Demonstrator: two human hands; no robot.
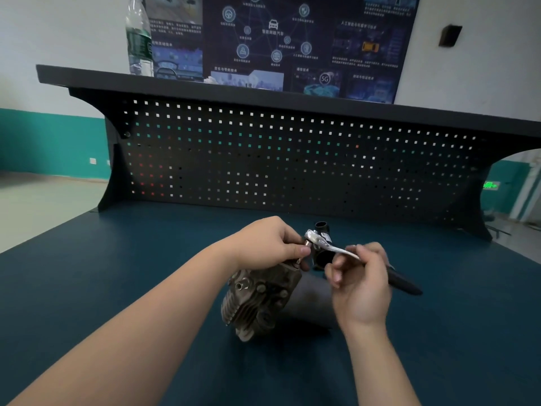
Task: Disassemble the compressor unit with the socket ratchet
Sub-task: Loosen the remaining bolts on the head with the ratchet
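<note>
Compressor unit (263, 297) just beneath both hands (316, 259)

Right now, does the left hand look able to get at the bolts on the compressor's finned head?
Probably yes. The left hand pinches the socket under the ratchet, just above the compressor; the bolts on its finned head face up uncovered, and the right hand sits off to the side.

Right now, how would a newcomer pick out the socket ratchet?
On the blue bench top, just beyond the finned compressor unit, both hands meet. The socket ratchet bridges them: the only shiny chrome tool, black handle trailing right.
</note>
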